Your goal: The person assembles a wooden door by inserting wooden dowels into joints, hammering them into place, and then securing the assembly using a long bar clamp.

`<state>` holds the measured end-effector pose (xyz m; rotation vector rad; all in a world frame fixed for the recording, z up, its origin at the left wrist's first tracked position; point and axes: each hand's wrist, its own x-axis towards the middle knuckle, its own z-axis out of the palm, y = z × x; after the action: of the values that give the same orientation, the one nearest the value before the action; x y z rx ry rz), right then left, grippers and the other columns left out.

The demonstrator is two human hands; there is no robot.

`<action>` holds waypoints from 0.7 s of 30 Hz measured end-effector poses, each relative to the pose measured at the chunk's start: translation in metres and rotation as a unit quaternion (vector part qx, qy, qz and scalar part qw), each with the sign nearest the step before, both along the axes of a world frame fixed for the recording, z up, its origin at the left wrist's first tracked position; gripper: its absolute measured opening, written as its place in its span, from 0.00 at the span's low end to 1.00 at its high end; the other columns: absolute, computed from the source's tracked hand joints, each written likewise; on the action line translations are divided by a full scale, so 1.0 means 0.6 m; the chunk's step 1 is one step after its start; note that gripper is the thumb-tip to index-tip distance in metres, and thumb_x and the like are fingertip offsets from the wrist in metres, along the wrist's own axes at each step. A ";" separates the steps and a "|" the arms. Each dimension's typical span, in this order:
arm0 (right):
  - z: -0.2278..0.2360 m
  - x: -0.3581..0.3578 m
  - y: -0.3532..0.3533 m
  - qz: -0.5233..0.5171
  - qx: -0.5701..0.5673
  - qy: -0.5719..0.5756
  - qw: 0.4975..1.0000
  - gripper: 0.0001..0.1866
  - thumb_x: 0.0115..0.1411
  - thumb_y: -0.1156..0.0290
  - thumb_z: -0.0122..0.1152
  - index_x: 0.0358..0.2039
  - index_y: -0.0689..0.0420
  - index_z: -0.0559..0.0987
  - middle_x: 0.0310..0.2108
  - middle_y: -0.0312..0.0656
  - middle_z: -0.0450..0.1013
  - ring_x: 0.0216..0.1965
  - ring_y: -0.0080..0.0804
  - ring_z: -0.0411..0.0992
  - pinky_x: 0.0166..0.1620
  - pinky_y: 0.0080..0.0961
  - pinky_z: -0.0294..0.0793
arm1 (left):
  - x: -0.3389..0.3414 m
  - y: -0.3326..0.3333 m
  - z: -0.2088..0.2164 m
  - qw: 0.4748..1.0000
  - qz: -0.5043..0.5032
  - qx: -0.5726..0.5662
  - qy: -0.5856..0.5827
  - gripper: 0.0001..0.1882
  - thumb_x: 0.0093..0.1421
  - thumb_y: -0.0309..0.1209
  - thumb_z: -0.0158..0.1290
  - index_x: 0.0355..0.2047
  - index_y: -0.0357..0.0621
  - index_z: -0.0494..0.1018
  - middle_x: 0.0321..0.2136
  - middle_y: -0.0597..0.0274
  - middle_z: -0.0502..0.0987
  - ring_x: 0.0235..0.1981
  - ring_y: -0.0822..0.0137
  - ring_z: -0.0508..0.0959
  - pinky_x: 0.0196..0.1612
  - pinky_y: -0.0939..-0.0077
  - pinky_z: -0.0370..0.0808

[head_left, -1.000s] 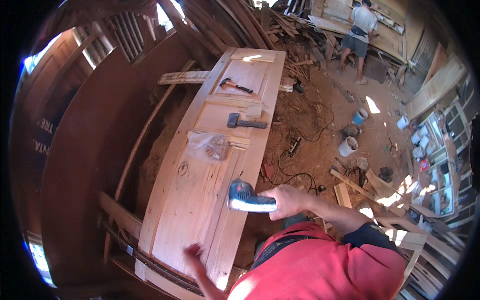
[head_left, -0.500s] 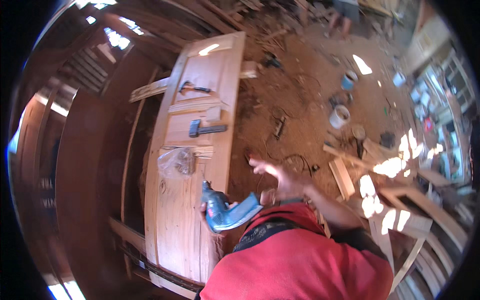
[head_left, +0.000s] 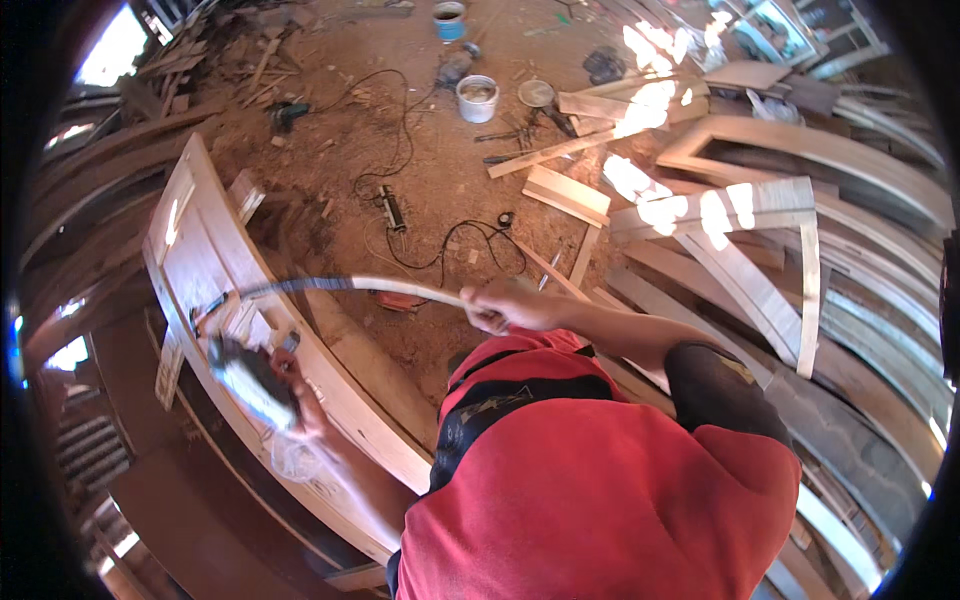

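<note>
My left hand (head_left: pixel 305 395) is wrapped round a blue-and-grey power drill (head_left: pixel 250 378), which is smeared by motion and held over a wooden panelled door (head_left: pixel 350 425). To the right, my right hand (head_left: pixel 505 305) is closed on the end of a long dark-and-pale cord (head_left: pixel 350 284). The cord stretches across in front of me toward the drill's side; where it joins is too blurred to tell. A clear plastic bag (head_left: pixel 292 458) lies on the door below my left hand. The hammer (head_left: pixel 208 308) on the door is partly visible beyond the drill.
On the dirt floor ahead lie a black power strip (head_left: pixel 393 212) with looping cables, a green drill (head_left: pixel 288 115) and wood offcuts. A white bucket (head_left: pixel 477 100) and a blue bucket (head_left: pixel 449 22) stand farther off. Timber frames (head_left: pixel 760 270) and stacked boards fill the right side.
My view has swung right, so the door now sits farther left. My left hand has carried the drill forward along the door. My right hand, earlier spread, is now closed on the stretched cord.
</note>
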<state>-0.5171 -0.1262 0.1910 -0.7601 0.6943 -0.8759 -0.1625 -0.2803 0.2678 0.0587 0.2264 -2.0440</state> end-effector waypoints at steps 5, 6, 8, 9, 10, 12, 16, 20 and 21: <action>0.226 -0.052 0.041 -0.111 -0.096 -0.088 0.985 0.27 0.74 0.52 0.39 0.32 0.63 0.75 0.16 0.28 0.57 0.16 0.16 0.51 0.21 0.17 0.49 | -0.089 -0.101 -0.238 0.989 -0.080 0.029 -0.119 0.24 0.64 0.36 0.54 0.59 0.42 0.66 0.55 0.51 0.72 0.52 0.54 0.72 0.56 0.51 0.73; 0.258 -0.042 0.041 -0.122 -0.155 -0.115 0.974 0.26 0.74 0.53 0.41 0.35 0.65 0.76 0.16 0.28 0.58 0.16 0.16 0.51 0.21 0.18 0.49 | -0.126 -0.096 -0.272 0.973 -0.084 -0.016 -0.216 0.23 0.66 0.38 0.53 0.58 0.43 0.67 0.51 0.52 0.75 0.49 0.54 0.75 0.56 0.49 0.73; 0.314 -0.038 0.033 -0.208 -0.153 -0.057 0.965 0.25 0.73 0.55 0.44 0.34 0.67 0.77 0.16 0.29 0.59 0.17 0.15 0.52 0.21 0.18 0.51 | -0.215 -0.045 -0.306 0.908 -0.215 -0.048 -0.357 0.24 0.68 0.44 0.49 0.58 0.44 0.68 0.47 0.55 0.78 0.46 0.53 0.77 0.56 0.47 0.72; 0.328 -0.042 0.024 -0.233 -0.162 -0.007 0.959 0.25 0.73 0.55 0.44 0.34 0.67 0.77 0.16 0.29 0.59 0.17 0.15 0.52 0.21 0.17 0.52 | -0.259 -0.018 -0.316 0.909 -0.249 -0.064 -0.328 0.25 0.68 0.48 0.47 0.57 0.44 0.67 0.49 0.54 0.76 0.48 0.53 0.76 0.58 0.48 0.72; 0.333 -0.048 0.015 -0.255 -0.169 0.042 0.951 0.26 0.73 0.55 0.44 0.34 0.67 0.77 0.16 0.29 0.59 0.17 0.15 0.53 0.21 0.17 0.52 | -0.296 0.002 -0.328 0.909 -0.280 -0.078 -0.299 0.28 0.68 0.52 0.46 0.57 0.44 0.67 0.51 0.54 0.75 0.50 0.54 0.75 0.59 0.49 0.71; 0.337 -0.078 -0.016 -0.292 -0.099 0.084 0.948 0.27 0.73 0.53 0.44 0.42 0.67 0.79 0.17 0.24 0.58 0.17 0.14 0.52 0.21 0.18 0.52 | -0.306 0.019 -0.415 0.811 -0.368 0.018 -0.454 0.32 0.69 0.55 0.42 0.62 0.43 0.63 0.59 0.54 0.70 0.58 0.54 0.71 0.63 0.51 0.65; 0.212 -0.156 -0.077 -0.291 0.053 0.204 0.933 0.23 0.69 0.52 0.51 0.39 0.61 0.80 0.17 0.24 0.55 0.18 0.16 0.50 0.23 0.15 0.55 | -0.299 0.032 -0.444 0.686 -0.450 -0.127 -0.558 0.38 0.69 0.58 0.40 0.68 0.43 0.56 0.66 0.53 0.62 0.65 0.54 0.64 0.66 0.54 0.60; -0.020 -0.340 -0.057 -0.432 0.193 0.213 0.855 0.13 0.63 0.62 0.61 0.37 0.61 0.80 0.17 0.27 0.59 0.19 0.21 0.57 0.23 0.21 0.60 | -0.212 0.056 -0.414 0.594 -0.440 -0.182 -0.649 0.41 0.66 0.62 0.39 0.68 0.43 0.57 0.63 0.52 0.67 0.63 0.55 0.68 0.64 0.57 0.62; -0.074 -0.380 -0.053 -0.455 0.198 0.216 0.841 0.09 0.63 0.66 0.60 0.35 0.60 0.80 0.17 0.26 0.61 0.18 0.18 0.57 0.21 0.20 0.57 | -0.170 0.062 -0.429 0.602 -0.419 -0.126 -0.668 0.41 0.66 0.63 0.38 0.66 0.44 0.59 0.62 0.53 0.68 0.61 0.55 0.70 0.61 0.57 0.65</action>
<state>-0.7452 -0.1578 0.1464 -0.2031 1.6629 -1.3618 -0.2646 -0.2432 0.0104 1.7310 -1.2567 -2.2446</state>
